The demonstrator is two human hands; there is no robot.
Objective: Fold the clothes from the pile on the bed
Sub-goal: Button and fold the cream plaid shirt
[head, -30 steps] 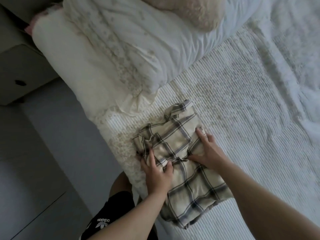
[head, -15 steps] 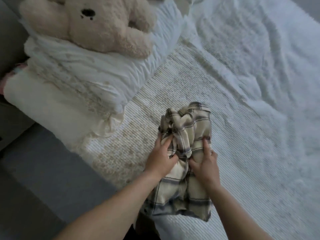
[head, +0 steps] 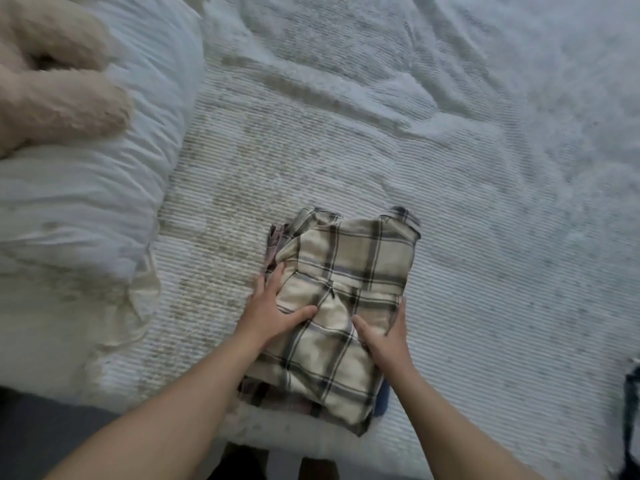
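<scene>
A cream plaid shirt [head: 346,268] lies folded in a rough rectangle near the bed's front edge. It rests on top of other folded clothes: a pinkish plaid piece [head: 275,237] peeks out at the left and bottom, and a blue piece [head: 381,401] at the lower right. My left hand [head: 273,313] grips the shirt's left side, thumb on top. The shirt's right side is held by my right hand [head: 384,337], thumb on top and fingers along the edge.
The white ribbed bed cover [head: 450,237] spreads to the right and back, rumpled at the top. A white pillow [head: 86,188] with a beige plush toy [head: 52,88] on it lies at the left. Some dark blue cloth [head: 632,410] shows at the right edge. The grey floor [head: 41,431] is at the lower left.
The shirt was bunched between both hands; now it lies flat and folded on the stack of other clothes. My hands have shifted to its two sides, and the view has turned right.
</scene>
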